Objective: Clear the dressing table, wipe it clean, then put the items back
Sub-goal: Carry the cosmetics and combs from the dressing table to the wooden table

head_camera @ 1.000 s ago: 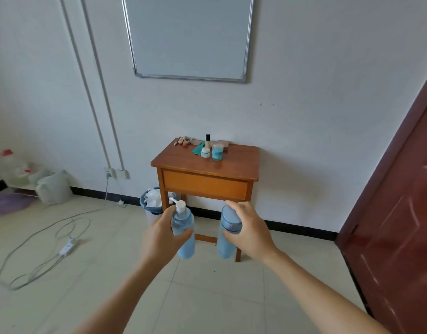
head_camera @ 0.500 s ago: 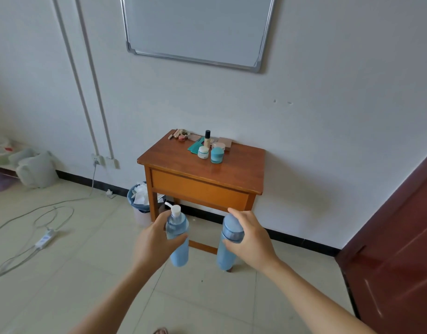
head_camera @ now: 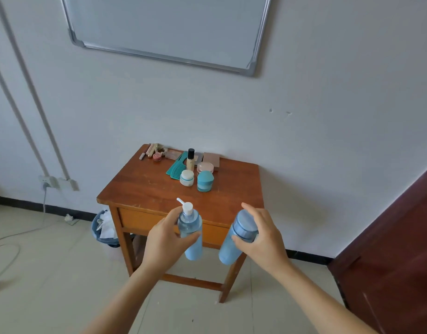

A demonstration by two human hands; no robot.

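My left hand (head_camera: pixel 165 242) grips a light blue pump bottle (head_camera: pixel 191 233) with a white pump head. My right hand (head_camera: pixel 263 239) grips a light blue capped bottle (head_camera: pixel 234 242). Both bottles hang upright in the air just in front of the wooden dressing table (head_camera: pixel 145 189). At the back of the tabletop stand a teal jar (head_camera: pixel 204 181), a white jar (head_camera: pixel 186 177), a pink compact (head_camera: pixel 205 167), a foundation bottle (head_camera: pixel 190 159), a teal comb (head_camera: pixel 177 168) and several small makeup items (head_camera: pixel 154 150).
A blue waste bin (head_camera: pixel 102 229) with paper in it stands left of the table legs. A whiteboard (head_camera: pixel 169 27) hangs on the wall above. A dark red door (head_camera: pixel 395 256) is at the right. Cables (head_camera: pixel 17 235) lie on the tiled floor at left.
I have come closer to the table, which now looks larger and nearer. Both hands still hold their bottles, now level with the table's front edge.
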